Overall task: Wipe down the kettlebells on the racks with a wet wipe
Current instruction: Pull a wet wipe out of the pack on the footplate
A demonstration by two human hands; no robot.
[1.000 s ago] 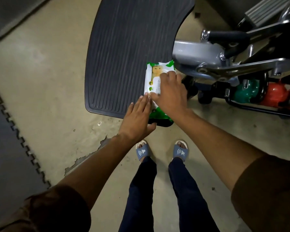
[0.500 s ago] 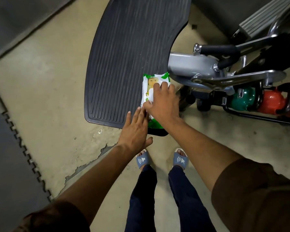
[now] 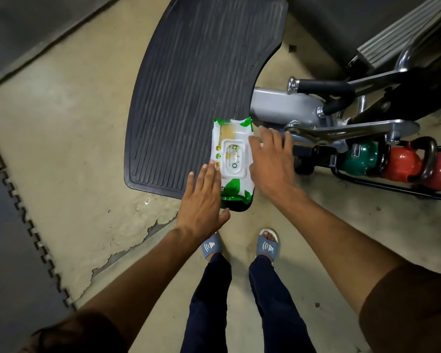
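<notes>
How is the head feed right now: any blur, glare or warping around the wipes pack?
Head view: dim, even light; wet wipes pack sharp, lid print partly legible; right hand slightly motion-blurred; small glare spots on the red kettlebells; wide-angle stretch swells the right sleeve at the lower corner.

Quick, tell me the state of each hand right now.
Left hand: open, straight fingers touching the left edge of the wet wipes pack.
Right hand: open, fingers spread at the pack's right side, holding nothing.

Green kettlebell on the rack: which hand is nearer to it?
Right. The right hand is at the right edge of the wipes pack, toward the green kettlebell but not touching it; the left hand is at the pack's left edge, farther off.
</notes>
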